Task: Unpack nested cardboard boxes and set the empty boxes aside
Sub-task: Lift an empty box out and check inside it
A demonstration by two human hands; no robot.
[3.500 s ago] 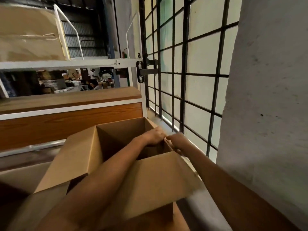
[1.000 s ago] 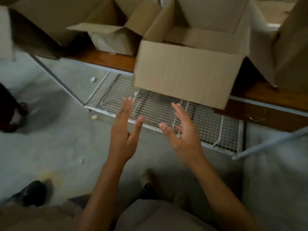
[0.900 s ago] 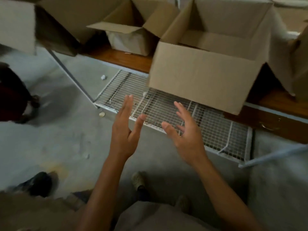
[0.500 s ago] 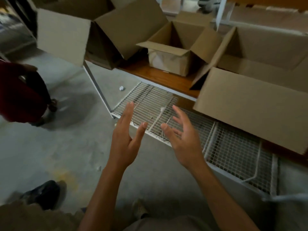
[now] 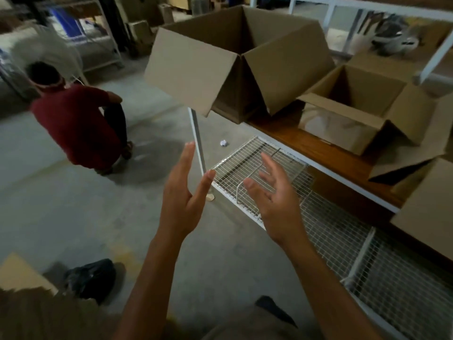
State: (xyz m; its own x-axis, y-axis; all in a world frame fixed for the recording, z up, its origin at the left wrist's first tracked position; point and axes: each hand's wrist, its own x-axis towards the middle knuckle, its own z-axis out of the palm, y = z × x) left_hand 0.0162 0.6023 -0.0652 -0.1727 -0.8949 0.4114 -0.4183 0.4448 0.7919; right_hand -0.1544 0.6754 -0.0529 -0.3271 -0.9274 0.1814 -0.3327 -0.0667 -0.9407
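Note:
A large open cardboard box [image 5: 282, 69] stands at the left end of a wooden shelf [image 5: 318, 149], flaps spread outward. To its right sits a smaller open box [image 5: 343, 123], and part of a third box [image 5: 429, 212] shows at the right edge. My left hand [image 5: 182, 197] and my right hand [image 5: 277, 200] are raised in front of me over the floor, palms facing each other, fingers apart. Both hands hold nothing and touch no box.
A white wire rack [image 5: 318, 222] runs under the wooden shelf. A person in a red shirt [image 5: 76, 123] crouches on the concrete floor at the left. A dark shoe [image 5: 90, 278] and a cardboard corner [image 5: 19, 273] lie at the lower left.
My hands let go of a box and now hover empty. The view has swung left along the shelf, bringing the large left box and the crouching person into sight.

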